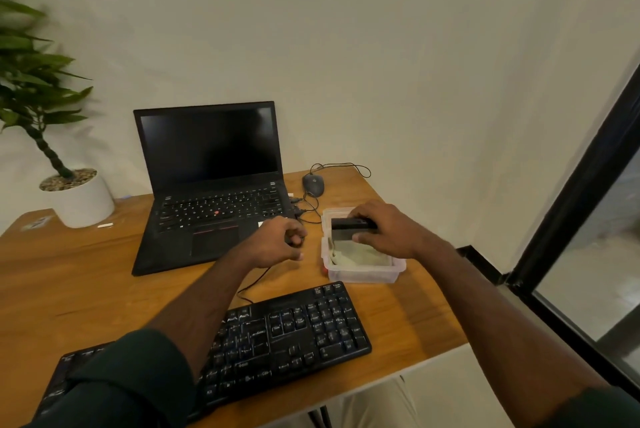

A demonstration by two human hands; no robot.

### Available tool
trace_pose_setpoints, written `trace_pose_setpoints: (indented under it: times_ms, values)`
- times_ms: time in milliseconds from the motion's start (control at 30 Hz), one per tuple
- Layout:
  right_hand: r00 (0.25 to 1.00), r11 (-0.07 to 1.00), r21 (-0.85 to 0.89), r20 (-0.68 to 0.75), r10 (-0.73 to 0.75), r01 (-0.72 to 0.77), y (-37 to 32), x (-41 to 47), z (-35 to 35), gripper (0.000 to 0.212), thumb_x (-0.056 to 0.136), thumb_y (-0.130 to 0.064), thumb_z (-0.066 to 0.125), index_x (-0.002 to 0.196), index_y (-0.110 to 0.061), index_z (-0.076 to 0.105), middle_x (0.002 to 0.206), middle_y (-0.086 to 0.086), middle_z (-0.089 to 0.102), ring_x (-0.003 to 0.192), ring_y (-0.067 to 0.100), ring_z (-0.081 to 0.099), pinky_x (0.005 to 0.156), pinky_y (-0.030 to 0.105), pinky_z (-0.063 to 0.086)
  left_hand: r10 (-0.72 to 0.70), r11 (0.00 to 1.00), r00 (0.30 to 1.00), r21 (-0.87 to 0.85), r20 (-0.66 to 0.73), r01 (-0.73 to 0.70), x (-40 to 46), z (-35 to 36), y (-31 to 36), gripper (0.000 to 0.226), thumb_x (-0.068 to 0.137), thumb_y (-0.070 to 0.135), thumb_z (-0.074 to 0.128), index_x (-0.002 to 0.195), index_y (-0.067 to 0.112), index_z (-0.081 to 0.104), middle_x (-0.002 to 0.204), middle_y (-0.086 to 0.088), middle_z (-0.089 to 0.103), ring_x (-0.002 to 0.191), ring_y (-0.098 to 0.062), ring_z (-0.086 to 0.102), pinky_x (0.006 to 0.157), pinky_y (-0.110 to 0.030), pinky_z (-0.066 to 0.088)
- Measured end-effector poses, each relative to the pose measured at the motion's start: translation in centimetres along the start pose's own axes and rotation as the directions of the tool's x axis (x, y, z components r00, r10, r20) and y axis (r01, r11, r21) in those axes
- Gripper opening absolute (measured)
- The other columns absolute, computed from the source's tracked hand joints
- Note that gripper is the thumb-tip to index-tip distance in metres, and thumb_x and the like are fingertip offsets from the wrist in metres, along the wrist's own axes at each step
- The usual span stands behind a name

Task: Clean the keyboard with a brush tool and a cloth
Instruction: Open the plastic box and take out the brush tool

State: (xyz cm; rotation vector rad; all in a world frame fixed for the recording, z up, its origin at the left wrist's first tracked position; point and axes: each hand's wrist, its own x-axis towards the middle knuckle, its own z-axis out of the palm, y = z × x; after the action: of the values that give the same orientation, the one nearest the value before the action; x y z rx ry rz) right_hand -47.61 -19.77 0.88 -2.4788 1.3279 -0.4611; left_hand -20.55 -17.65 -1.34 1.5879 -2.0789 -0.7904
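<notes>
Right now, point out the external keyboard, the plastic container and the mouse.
external keyboard (298,330): head view, on the keys left of its number pad.
plastic container (363,274): head view, on its near wall.
mouse (313,184): head view, on its top shell.

Bare bench (86,275) lies open left of the laptop (211,192), while the plastic box (363,271), mouse (313,184) and cables (308,209) crowd the stretch behind the keyboard (277,341).
</notes>
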Motion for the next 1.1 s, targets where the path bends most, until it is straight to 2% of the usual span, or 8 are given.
trace_pose_setpoints:
  times_ms: [300, 467, 600, 667, 800, 900, 1000, 1100]
  values:
    - [0.951, 0.882, 0.464, -0.303, 0.069, 0.084, -7.2, 0.7, 3.9, 0.041, 0.074, -0.029, 0.087, 0.11, -0.029, 0.068, 0.1, -0.012, 0.071, 0.089, 0.003, 0.064, 0.074, 0.017, 0.052, -0.043, 0.996, 0.997, -0.078, -0.062, 0.038, -4.3, -2.5, -2.8, 0.037, 0.082, 0.012, 0.079, 0.117, 0.02, 0.067, 0.099, 0.004, 0.069, 0.092, -0.003, 0.063, 0.073, -0.013, 0.045]
    - [0.97, 0.81, 0.58, -0.235, 0.064, 0.087, -10.9, 2.3, 7.5, 0.031, 0.075, -0.03, 0.087, 0.1, -0.018, 0.072, 0.089, 0.0, 0.072, 0.079, 0.009, 0.063, 0.068, 0.017, 0.05, -0.101, 0.993, 0.982, -0.069, -0.157, 0.091, -8.3, -4.5, -5.7, 0.035, 0.079, 0.015, 0.083, 0.112, 0.02, 0.071, 0.093, 0.006, 0.071, 0.076, 0.01, 0.061, 0.063, -0.006, 0.042]
    - [0.987, 0.762, 0.639, -0.159, 0.003, 0.1, -13.4, 3.2, 9.5, 0.02, 0.092, -0.044, 0.066, 0.099, -0.025, 0.066, 0.093, 0.012, 0.066, 0.088, 0.028, 0.066, 0.08, 0.05, 0.056, -0.13, 0.99, 0.971, -0.082, -0.203, 0.116, -10.8, -5.4, -7.3, 0.027, 0.081, 0.02, 0.081, 0.107, 0.022, 0.072, 0.09, 0.007, 0.071, 0.074, 0.006, 0.06, 0.071, -0.014, 0.043]
    - [0.996, 0.745, 0.664, -0.093, -0.003, 0.064, -14.7, 3.2, 10.0, 0.014, 0.098, -0.044, 0.058, 0.104, -0.031, 0.06, 0.099, 0.008, 0.064, 0.091, 0.029, 0.068, 0.073, 0.053, 0.059, -0.139, 0.989, 0.963, -0.077, -0.229, 0.124, -11.7, -5.6, -7.7, 0.014, 0.089, 0.024, 0.075, 0.103, 0.02, 0.075, 0.089, 0.008, 0.072, 0.078, 0.001, 0.061, 0.075, -0.024, 0.047]
    - [0.97, 0.842, 0.487, -0.176, -0.166, 0.233, -15.8, 3.1, 11.1, 0.025, 0.092, -0.037, 0.068, 0.113, -0.038, 0.054, 0.103, -0.008, 0.061, 0.097, 0.015, 0.063, 0.077, 0.032, 0.056, -0.239, 0.91, 0.954, -0.385, -0.179, 0.156, -12.9, -5.6, -6.3, 0.038, 0.104, 0.04, 0.049, 0.098, 0.011, 0.072, 0.088, -0.004, 0.077, 0.059, -0.01, 0.052, 0.052, -0.025, 0.037]
    - [0.941, 0.884, 0.339, -0.215, -0.26, 0.322, -15.6, 3.2, 11.6, 0.039, 0.082, -0.035, 0.077, 0.115, -0.035, 0.056, 0.108, -0.011, 0.06, 0.102, 0.012, 0.055, 0.085, 0.033, 0.051, -0.281, 0.801, 0.954, -0.574, -0.109, 0.17, -13.0, -5.3, -5.5, 0.051, 0.096, 0.054, 0.054, 0.103, 0.007, 0.071, 0.085, -0.006, 0.076, 0.055, -0.009, 0.045, 0.047, -0.024, 0.024]
    - [0.922, 0.91, 0.204, -0.23, -0.313, 0.36, -15.5, 3.0, 11.7, 0.044, 0.079, -0.03, 0.082, 0.115, -0.031, 0.057, 0.108, -0.014, 0.059, 0.1, 0.011, 0.049, 0.082, 0.03, 0.046, -0.23, 0.822, 0.967, -0.554, -0.11, 0.133, -12.5, -4.8, -5.7, 0.031, 0.083, 0.036, 0.079, 0.099, 0.01, 0.073, 0.059, 0.003, 0.059, 0.055, -0.008, 0.045, 0.046, -0.022, 0.028]
    - [0.947, 0.918, 0.274, -0.222, -0.231, 0.288, -15.0, 2.7, 11.3, 0.059, 0.067, -0.03, 0.09, 0.115, -0.031, 0.055, 0.11, -0.015, 0.057, 0.103, 0.007, 0.05, 0.083, 0.025, 0.046, -0.199, 0.752, 0.978, -0.648, -0.055, 0.117, -12.2, -4.7, -5.9, 0.036, 0.074, 0.012, 0.087, 0.107, 0.008, 0.072, 0.061, 0.001, 0.058, 0.054, -0.009, 0.046, 0.047, -0.022, 0.029]
